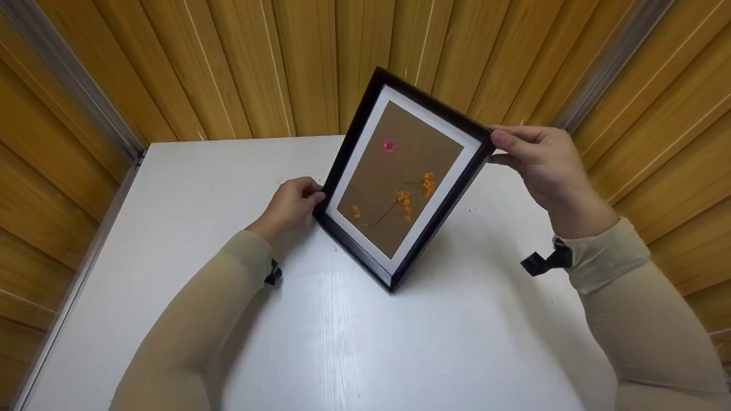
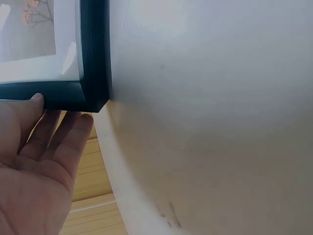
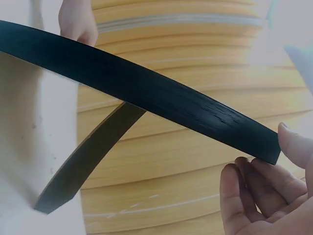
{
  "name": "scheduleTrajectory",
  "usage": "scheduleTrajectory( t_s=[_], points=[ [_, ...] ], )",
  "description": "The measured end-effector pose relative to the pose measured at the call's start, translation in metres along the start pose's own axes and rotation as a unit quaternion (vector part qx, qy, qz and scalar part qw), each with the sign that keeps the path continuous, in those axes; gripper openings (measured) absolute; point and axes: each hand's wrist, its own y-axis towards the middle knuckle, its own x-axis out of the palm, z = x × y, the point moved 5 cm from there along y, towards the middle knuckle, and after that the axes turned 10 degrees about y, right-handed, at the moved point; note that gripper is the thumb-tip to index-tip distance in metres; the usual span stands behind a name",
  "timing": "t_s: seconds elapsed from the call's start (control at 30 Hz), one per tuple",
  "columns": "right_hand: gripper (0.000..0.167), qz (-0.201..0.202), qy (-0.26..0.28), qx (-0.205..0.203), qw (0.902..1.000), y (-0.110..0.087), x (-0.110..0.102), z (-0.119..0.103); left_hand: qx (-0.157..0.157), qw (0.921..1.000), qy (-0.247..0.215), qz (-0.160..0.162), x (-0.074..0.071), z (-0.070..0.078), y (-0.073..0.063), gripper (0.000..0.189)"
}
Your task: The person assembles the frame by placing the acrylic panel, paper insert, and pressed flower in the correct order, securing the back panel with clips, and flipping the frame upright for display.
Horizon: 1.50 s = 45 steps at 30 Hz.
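Note:
A black picture frame (image 1: 355, 250) stands tilted over the white table in the head view, its front facing me. Inside its white mat (image 1: 377, 249), a brown sheet (image 1: 371, 171) carries a pink flower (image 1: 389, 146) and several orange flowers (image 1: 404, 200). My left hand (image 1: 289, 205) pinches the frame's left edge near the lower left corner. At the upper right corner, my right hand (image 1: 551, 165) holds the frame between thumb and fingers. The right wrist view shows the frame side-on, with a flat support leg (image 3: 93, 154) swung out behind it.
The white table (image 1: 188, 188) lies under both forearms. Yellow wood-look panels (image 1: 240, 68) close off the back and both sides, with metal strips (image 1: 622, 54) at the corners. A small black device (image 1: 545, 262) hangs at the right cuff.

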Motion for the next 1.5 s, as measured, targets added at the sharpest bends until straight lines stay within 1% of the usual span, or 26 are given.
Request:
scheduleTrajectory(
  t_s=[0.1, 0.17, 0.3, 0.37, 0.67, 0.77, 0.87, 1.0, 1.17, 1.3, 1.37, 1.5],
  points=[
    [0.015, 0.002, 0.009, 0.020, 0.9998, 0.009, -0.004, 0.000, -0.010, 0.9998, -0.003, -0.018, 0.004, -0.002, -0.006, 0.018],
    [0.017, 0.007, 0.005, 0.030, 0.9995, 0.015, -0.007, 0.000, -0.009, 0.9997, 0.000, -0.024, 0.005, -0.002, -0.010, 0.018],
    [0.017, 0.034, -0.013, 0.053, 0.9979, 0.029, -0.012, 0.001, -0.005, 0.9995, 0.013, -0.028, 0.007, -0.001, -0.018, 0.016],
    [0.016, 0.049, -0.024, 0.064, 0.9965, 0.036, -0.013, 0.002, -0.008, 0.9993, 0.012, -0.034, 0.008, -0.001, -0.023, 0.016],
    [0.019, 0.083, -0.053, 0.082, 0.9918, 0.070, -0.013, 0.002, -0.028, 0.9976, -0.036, -0.052, 0.016, 0.004, -0.047, 0.019],
    [0.022, 0.095, -0.064, 0.093, 0.9891, 0.081, -0.012, 0.001, -0.032, 0.9970, -0.042, -0.056, 0.020, 0.006, -0.053, 0.020],
    [0.022, 0.103, -0.083, 0.108, 0.9854, 0.092, -0.008, 0.002, -0.026, 0.9976, -0.032, -0.056, 0.022, 0.008, -0.060, 0.021],
    [0.022, 0.105, -0.116, 0.124, 0.9799, 0.100, 0.001, 0.002, -0.009, 0.9985, -0.008, -0.054, 0.023, 0.012, -0.069, 0.019],
    [0.027, 0.098, -0.160, 0.127, 0.9740, 0.106, 0.013, 0.000, 0.007, 0.9984, 0.019, -0.052, 0.025, 0.019, -0.078, 0.017],
    [0.031, 0.095, -0.175, 0.122, 0.9723, 0.109, 0.019, -0.002, 0.036, 0.9973, 0.047, -0.044, 0.027, 0.026, -0.081, 0.008],
    [0.030, 0.095, -0.178, 0.119, 0.9722, 0.109, 0.021, -0.002, 0.046, 0.9967, 0.052, -0.042, 0.028, 0.028, -0.082, 0.006],
    [0.029, 0.094, -0.174, 0.113, 0.9738, 0.109, 0.022, 0.000, 0.049, 0.9967, 0.050, -0.041, 0.028, 0.028, -0.082, 0.006]
  ],
)
